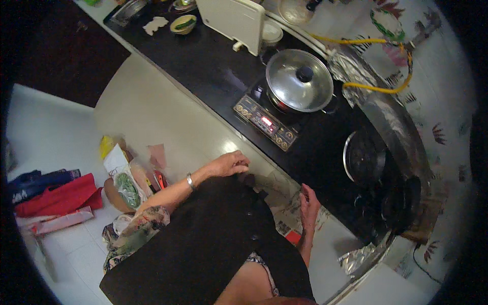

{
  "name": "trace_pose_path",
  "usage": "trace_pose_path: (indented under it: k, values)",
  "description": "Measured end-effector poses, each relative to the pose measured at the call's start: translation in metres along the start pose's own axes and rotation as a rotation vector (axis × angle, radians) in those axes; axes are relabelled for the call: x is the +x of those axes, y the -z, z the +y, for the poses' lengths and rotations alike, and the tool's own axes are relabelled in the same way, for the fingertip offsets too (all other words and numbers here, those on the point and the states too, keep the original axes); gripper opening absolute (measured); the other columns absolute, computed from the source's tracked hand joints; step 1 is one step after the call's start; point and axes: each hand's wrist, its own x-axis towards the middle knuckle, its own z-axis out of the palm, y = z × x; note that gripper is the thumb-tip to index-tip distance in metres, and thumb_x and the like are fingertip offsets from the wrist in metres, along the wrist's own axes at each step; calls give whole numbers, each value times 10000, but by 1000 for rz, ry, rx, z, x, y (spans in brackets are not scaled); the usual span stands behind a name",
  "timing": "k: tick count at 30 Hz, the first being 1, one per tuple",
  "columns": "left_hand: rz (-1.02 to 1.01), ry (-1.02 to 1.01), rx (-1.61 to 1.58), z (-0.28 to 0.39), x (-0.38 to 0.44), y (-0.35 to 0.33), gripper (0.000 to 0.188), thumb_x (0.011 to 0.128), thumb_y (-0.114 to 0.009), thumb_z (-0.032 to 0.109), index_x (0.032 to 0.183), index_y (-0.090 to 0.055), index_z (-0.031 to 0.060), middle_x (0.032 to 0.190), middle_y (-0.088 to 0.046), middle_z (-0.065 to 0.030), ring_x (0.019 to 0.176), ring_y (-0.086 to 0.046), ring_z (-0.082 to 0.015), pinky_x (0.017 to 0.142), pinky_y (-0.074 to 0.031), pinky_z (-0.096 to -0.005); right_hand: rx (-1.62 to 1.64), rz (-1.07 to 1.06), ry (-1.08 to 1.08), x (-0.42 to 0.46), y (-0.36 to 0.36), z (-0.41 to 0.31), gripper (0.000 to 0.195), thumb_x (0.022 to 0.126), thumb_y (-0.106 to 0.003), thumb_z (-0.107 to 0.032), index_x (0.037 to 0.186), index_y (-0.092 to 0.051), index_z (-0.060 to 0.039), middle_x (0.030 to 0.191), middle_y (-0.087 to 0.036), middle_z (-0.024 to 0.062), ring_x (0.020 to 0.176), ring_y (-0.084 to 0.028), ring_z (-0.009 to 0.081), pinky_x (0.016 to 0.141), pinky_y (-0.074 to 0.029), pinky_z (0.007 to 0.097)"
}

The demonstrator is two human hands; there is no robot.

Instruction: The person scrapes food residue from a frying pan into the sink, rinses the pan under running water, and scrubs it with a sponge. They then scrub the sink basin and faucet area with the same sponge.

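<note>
My left hand (230,164), a silver-coloured bangle at its wrist, is held before the black garment near the front edge of the counter (198,82). Its fingers are loosely curled, with nothing seen in them. Farther right, my right hand (309,202) is beside the counter edge, fingers bent and a little apart, with no held thing visible. Beyond both hands, a metal pot under a domed lid with a dark knob (299,80) sits on a cooktop. The cooktop's control panel (265,122) has a lit red display.
A round black pan (364,158) lies right of the pot. Behind are a pale chopping board (234,23), a bowl with green vegetables (183,24), a yellow hose (392,90) and crumpled foil (356,259). Bagged greens (127,190) and red cloth (61,196) are at left.
</note>
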Motion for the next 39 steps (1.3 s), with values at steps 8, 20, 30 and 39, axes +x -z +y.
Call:
trace_pose_path:
  k: [8,20,30,39]
  values:
    - [448,362,-10,-81,-118,18,343,850,-686,280,1092,-630,44,1040,-561,-123,870,-591,-241,755,-502,-360,65,-286,361,69,-84,-73,359,827,-602,31,1176,-589,-55,1036,-640,134,892,-658,274,770,-518,341]
    - [1033,565,-198,-211,-277,89,190,826,-702,170,984,-687,66,953,-563,-103,864,-590,-207,752,-501,-319,-78,-669,476,131,-265,-220,503,826,-633,-15,1303,-507,-115,1434,-417,152,1313,-415,344,1042,-401,370]
    - [1235,543,-254,-262,-308,232,206,920,-603,218,981,-685,38,983,-584,-111,885,-596,-211,753,-492,-310,-497,-647,696,213,-364,-293,509,846,-617,-69,1331,-471,-117,1411,-436,183,1295,-426,357,1061,-371,412]
    - [1463,494,-260,-324,-329,318,207,923,-597,200,933,-684,12,966,-605,-110,845,-598,-202,742,-488,-307,-472,-772,847,312,-508,-370,486,822,-633,-79,1287,-497,-109,1301,-529,152,1203,-497,351,1003,-421,418]
